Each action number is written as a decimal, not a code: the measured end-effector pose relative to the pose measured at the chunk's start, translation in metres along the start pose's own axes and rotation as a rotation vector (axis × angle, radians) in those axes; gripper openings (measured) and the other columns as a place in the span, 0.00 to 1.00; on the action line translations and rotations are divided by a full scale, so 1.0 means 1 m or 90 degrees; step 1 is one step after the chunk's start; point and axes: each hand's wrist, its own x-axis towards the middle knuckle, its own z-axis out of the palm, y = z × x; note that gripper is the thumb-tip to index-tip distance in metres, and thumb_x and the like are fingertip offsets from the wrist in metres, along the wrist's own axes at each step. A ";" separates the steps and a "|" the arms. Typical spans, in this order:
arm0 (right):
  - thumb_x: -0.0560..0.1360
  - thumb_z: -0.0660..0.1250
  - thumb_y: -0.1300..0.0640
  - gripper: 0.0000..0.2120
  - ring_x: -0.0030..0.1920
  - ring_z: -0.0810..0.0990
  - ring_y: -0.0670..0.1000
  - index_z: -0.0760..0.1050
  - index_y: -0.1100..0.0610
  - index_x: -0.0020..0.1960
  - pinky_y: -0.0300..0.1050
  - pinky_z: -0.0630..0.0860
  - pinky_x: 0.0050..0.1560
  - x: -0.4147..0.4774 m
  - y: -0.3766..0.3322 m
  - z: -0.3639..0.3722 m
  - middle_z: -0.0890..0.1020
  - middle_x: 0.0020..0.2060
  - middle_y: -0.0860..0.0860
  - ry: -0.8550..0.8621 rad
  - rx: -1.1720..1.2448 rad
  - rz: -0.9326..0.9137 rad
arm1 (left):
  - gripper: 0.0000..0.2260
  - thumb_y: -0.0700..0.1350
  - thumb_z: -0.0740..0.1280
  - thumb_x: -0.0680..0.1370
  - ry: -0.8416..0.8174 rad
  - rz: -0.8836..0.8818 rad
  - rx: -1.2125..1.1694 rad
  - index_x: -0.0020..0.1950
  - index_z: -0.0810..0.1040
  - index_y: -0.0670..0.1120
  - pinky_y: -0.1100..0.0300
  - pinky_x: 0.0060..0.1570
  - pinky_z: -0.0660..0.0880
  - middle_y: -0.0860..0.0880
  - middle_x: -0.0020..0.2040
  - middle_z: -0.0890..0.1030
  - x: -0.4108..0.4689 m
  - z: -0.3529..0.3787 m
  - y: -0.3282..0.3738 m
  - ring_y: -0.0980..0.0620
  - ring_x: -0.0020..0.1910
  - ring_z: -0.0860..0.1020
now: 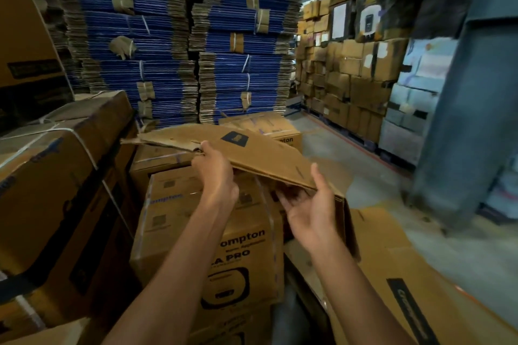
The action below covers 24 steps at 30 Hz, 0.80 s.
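I hold a flattened brown cardboard box (252,154) with a dark blue square print, raised roughly level above a stack of printed cartons. My left hand (217,173) grips its near left edge, thumb on top and fingers underneath. My right hand (311,204) holds the near right corner from below, palm up, with the thumb over the edge. Directly under the sheet sits a closed brown carton (213,246) printed with a brand name and an appliance drawing.
Strapped brown cartons (61,190) stand at the left. Tall bundles of flat blue-edged cardboard (179,45) rise behind. Stacked boxes on pallets (350,78) line the right wall. Flattened cardboard (420,302) lies at the lower right, beside bare concrete floor (336,148) and a blue column (462,120).
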 end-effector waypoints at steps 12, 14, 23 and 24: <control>0.81 0.64 0.45 0.21 0.59 0.82 0.64 0.73 0.59 0.67 0.62 0.79 0.58 0.014 -0.045 -0.052 0.83 0.58 0.64 0.029 0.065 -0.116 | 0.06 0.46 0.56 0.86 -0.049 -0.049 -0.040 0.49 0.65 0.50 0.48 0.55 0.81 0.44 0.54 0.78 -0.041 -0.007 -0.036 0.48 0.50 0.81; 0.81 0.63 0.47 0.20 0.60 0.82 0.64 0.72 0.59 0.66 0.61 0.80 0.56 0.013 -0.053 -0.055 0.82 0.59 0.64 0.026 0.049 -0.123 | 0.06 0.46 0.56 0.86 -0.058 -0.030 -0.040 0.49 0.65 0.50 0.49 0.54 0.81 0.45 0.53 0.78 -0.051 -0.003 -0.037 0.49 0.49 0.81; 0.80 0.65 0.53 0.17 0.59 0.82 0.63 0.72 0.61 0.65 0.59 0.80 0.57 -0.003 -0.126 -0.085 0.82 0.59 0.65 -0.001 0.008 -0.128 | 0.07 0.42 0.54 0.86 -0.080 -0.002 -0.072 0.52 0.70 0.46 0.49 0.50 0.82 0.45 0.50 0.79 -0.108 0.043 -0.060 0.47 0.51 0.81; 0.81 0.64 0.53 0.17 0.59 0.82 0.63 0.72 0.61 0.65 0.59 0.81 0.56 -0.006 -0.138 -0.091 0.82 0.59 0.65 0.001 0.003 -0.129 | 0.08 0.42 0.54 0.86 -0.082 -0.005 -0.082 0.51 0.71 0.47 0.47 0.52 0.82 0.44 0.50 0.80 -0.118 0.049 -0.065 0.47 0.51 0.81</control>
